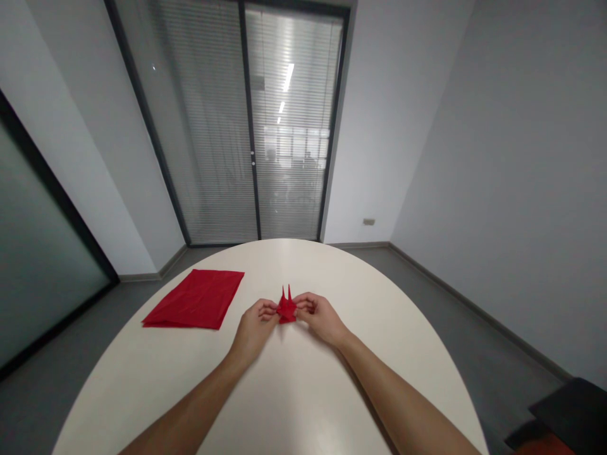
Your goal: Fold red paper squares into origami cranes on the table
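Observation:
Between my two hands is a small folded red paper figure [287, 310], with two thin points sticking up from its top. My left hand [256, 325] pinches its left side, fingers curled. On the opposite side my right hand [321, 316] grips the right edge between thumb and fingers. Parts of the figure are covered by my fingertips. Both hands are low over the middle of the round white table [284, 392]. To the left of my left hand lies a flat red sheet or stack of paper [196, 299], its surface creased.
Beyond the table stand glass panels with blinds [213, 126] in dark frames. A wall socket [368, 222] is low on the white wall. At the lower right, part of a black object with some orange [569, 411] shows near the floor.

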Motion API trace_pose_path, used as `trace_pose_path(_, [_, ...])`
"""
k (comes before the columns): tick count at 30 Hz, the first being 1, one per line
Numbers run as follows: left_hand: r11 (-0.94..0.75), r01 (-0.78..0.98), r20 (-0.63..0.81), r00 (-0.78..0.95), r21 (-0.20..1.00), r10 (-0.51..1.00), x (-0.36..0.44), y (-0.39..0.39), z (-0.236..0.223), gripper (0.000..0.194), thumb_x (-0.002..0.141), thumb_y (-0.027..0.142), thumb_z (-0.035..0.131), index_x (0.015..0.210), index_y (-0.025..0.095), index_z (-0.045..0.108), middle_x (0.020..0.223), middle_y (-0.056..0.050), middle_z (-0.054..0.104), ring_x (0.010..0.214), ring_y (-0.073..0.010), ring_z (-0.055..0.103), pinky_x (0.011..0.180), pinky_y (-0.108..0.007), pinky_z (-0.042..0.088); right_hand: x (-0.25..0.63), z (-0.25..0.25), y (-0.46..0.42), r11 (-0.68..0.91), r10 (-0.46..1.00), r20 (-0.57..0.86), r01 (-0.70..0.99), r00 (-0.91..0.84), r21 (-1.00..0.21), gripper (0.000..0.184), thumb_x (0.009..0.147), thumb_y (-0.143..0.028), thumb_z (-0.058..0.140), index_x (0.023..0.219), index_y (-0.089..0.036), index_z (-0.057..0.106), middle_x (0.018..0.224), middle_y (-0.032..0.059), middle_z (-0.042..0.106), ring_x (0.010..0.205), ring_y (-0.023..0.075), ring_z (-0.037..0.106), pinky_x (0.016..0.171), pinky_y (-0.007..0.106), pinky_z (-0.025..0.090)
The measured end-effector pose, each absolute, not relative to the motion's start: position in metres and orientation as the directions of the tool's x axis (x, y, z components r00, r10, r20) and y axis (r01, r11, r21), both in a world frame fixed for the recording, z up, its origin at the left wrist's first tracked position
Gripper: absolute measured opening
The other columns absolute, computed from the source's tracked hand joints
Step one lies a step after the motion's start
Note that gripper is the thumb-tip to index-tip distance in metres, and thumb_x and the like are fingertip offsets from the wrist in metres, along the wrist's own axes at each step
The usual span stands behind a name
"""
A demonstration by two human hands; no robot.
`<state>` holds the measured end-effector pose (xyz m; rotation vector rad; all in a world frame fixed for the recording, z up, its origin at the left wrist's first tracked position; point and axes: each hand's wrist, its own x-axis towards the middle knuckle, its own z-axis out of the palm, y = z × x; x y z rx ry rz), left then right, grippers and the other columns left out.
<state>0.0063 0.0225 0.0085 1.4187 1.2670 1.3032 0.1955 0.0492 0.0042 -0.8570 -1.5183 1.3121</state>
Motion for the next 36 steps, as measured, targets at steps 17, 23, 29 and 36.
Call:
trace_pose_path(17, [-0.217, 0.175, 0.232, -0.075, 0.96, 0.97, 0.001, 0.029, -0.007, 0.019, 0.069, 0.029, 0.066, 0.084, 0.018, 0.062, 0.079, -0.003, 0.069, 0.073, -0.0178, 0.065, 0.071, -0.029, 0.049, 0.198, 0.003, 0.048, 0.188, 0.897, 0.191, -0.049, -0.399, -0.981, 0.035, 0.089, -0.033, 0.049, 0.112, -0.016, 0.07, 0.099, 0.0092, 0.075, 0.09, 0.021, 0.069, 0.089, 0.04, 0.05])
trace_pose_path(23, [-0.23, 0.206, 0.247, -0.059, 0.951, 0.967, 0.001, 0.027, -0.005, 0.016, 0.072, 0.027, 0.064, 0.085, 0.018, 0.062, 0.08, -0.003, 0.068, 0.074, -0.0173, 0.064, 0.071, -0.029, 0.049, 0.198, 0.001, 0.046, 0.151, 0.889, 0.179, -0.1, -0.421, -0.984, 0.044, 0.085, -0.024, 0.046, 0.125, -0.018, 0.064, 0.103, 0.0082, 0.074, 0.087, 0.0185, 0.068, 0.087, 0.037, 0.05])
trace_pose_path(29, [-0.251, 0.222, 0.268, -0.051, 0.942, 0.962, 0.001, 0.025, -0.004, 0.015, 0.073, 0.025, 0.061, 0.086, 0.018, 0.062, 0.08, -0.003, 0.068, 0.074, -0.0173, 0.064, 0.071, -0.029, 0.048, 0.198, 0.012, 0.039, 0.216, 0.885, 0.2, -0.009, -0.42, -0.976, 0.044, 0.084, -0.018, 0.047, 0.125, -0.021, 0.064, 0.104, 0.0056, 0.073, 0.09, 0.019, 0.066, 0.089, 0.036, 0.049])
trace_pose_path(36, [-0.261, 0.228, 0.278, -0.045, 0.938, 0.96, 0.001, 0.026, -0.006, 0.014, 0.074, 0.025, 0.061, 0.087, 0.019, 0.061, 0.08, -0.002, 0.068, 0.074, -0.0176, 0.065, 0.071, -0.029, 0.05, 0.198, 0.012, 0.041, 0.359, 0.891, 0.279, 0.178, -0.359, -0.916, 0.038, 0.088, -0.022, 0.05, 0.123, -0.022, 0.065, 0.119, 0.0075, 0.069, 0.105, 0.0219, 0.063, 0.096, 0.039, 0.047])
